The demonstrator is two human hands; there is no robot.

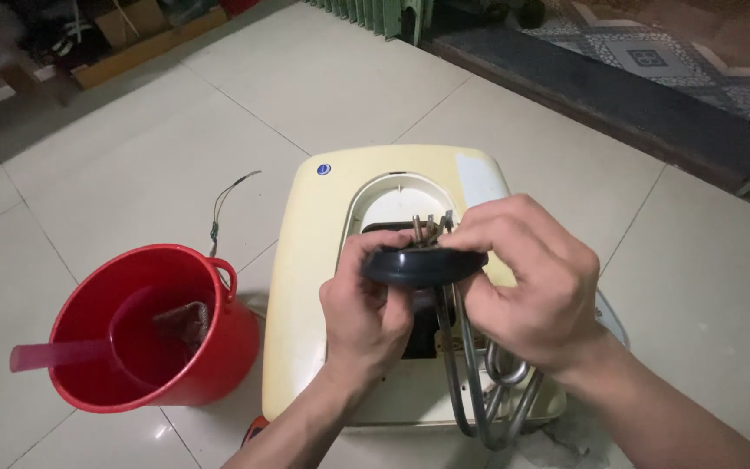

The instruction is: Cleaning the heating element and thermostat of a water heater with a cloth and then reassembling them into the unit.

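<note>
Two hands hold a heating element (479,382) above a cream heater (305,287). Left hand (365,317) and right hand (527,291) pinch its black flange (423,265). The stiff metal coils look rigid and heavy; the flange rim offers the safest hold.

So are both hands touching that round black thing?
Touching. The head view shows the left hand gripping the black disc from below, and the right hand pinching its rim, with no gap at either.
</note>
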